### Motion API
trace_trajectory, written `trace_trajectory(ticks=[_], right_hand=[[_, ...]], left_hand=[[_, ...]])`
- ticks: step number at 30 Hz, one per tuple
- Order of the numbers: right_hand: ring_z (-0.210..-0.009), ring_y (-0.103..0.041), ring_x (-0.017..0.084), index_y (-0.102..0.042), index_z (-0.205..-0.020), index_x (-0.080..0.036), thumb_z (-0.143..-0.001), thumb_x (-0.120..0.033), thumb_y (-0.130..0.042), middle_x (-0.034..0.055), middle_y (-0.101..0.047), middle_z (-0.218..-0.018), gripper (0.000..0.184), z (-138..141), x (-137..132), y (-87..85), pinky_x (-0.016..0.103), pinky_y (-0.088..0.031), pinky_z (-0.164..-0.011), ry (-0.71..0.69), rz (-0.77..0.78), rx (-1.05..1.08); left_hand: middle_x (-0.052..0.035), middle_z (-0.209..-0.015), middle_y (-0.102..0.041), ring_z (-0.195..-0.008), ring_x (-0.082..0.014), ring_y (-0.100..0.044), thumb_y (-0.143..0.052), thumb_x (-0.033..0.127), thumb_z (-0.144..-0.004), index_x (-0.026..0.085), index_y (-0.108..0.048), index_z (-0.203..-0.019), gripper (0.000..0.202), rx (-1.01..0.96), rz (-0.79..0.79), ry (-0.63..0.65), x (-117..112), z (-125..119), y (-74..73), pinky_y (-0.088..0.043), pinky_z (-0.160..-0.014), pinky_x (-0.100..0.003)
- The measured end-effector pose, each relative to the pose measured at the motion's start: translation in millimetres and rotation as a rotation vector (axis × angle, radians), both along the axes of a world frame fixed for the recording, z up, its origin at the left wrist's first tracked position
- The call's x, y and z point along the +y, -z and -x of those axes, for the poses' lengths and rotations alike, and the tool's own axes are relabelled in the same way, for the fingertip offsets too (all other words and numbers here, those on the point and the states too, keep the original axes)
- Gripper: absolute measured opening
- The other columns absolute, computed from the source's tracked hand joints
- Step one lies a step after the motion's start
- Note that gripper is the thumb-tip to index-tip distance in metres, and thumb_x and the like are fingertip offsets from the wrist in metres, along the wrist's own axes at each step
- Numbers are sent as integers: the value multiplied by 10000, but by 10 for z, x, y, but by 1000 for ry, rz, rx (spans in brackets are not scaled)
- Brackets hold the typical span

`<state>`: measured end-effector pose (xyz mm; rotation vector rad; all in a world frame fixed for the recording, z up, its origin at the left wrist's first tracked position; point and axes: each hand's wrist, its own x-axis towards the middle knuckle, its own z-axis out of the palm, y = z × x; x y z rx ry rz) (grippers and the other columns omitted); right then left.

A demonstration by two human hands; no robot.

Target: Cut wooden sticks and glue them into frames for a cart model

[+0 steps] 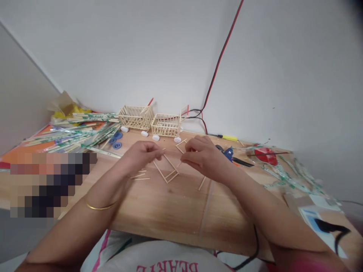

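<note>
My left hand (pixel 141 152) and my right hand (pixel 200 153) hover over a wooden table (pixel 176 211), both with fingers pinched. Between them lies a small frame of thin wooden sticks (pixel 167 169); the fingers of both hands seem to grip its upper ends, though the stick itself is hard to see there. Loose short sticks (pixel 140 176) lie under my left wrist, and another stick (pixel 202 183) lies below my right hand. A gold bangle (pixel 100 206) circles my left forearm.
Two stick-built carts with white wheels (pixel 136 118) (pixel 166 126) stand at the back by the wall. Wrapped chopstick packs (pixel 79 132) and blue caps (pixel 117 140) lie at left. A blue glue gun (pixel 229 154), red lid (pixel 266 155) and torn wrappers (pixel 286 177) lie at right.
</note>
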<state>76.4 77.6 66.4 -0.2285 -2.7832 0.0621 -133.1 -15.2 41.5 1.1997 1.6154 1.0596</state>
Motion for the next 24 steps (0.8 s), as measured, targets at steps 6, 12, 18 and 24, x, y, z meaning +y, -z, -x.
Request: trace_trajectory(ticks=[6,12,18,24], right_hand=[[-837,-431,162,-668,-781,-190,-872,-239,-527,42,-547,-859,175,225,-17,266,318,-247,-761,-39,69,-124],[-817,-425,160,-661,-735,-176,-838,-202,-552,37,-542,-855,152,403,-50,457,311,-253,-753,-51,85,-235],[-826,-425,168,-643,-711,-162,-842,-199,-525,49,-548,-884,181,427,-30,496,315,-255,-737,-32,95,-274],[-820,-432,173,-641,-698,-165,-836,-191,-532,50,-556,-865,177,432,-16,519,322,-258,-738,-37,115,-306]], left_hand=[[60,-463,-397,-444,-69,-336,-675,352,-669,162,-477,-515,315,269,-58,96,-98,96,217,-230,-442,-200],[-14,-741,-594,-681,-132,-531,-538,102,-688,170,-621,-696,108,483,-187,398,-60,99,368,-370,-608,-222],[-28,-751,-600,-723,-153,-545,-527,82,-711,169,-626,-697,132,592,-216,470,-20,99,422,-382,-648,-245],[-33,-766,-593,-728,-158,-547,-558,105,-713,167,-647,-718,108,610,-197,467,-3,95,498,-387,-646,-249]])
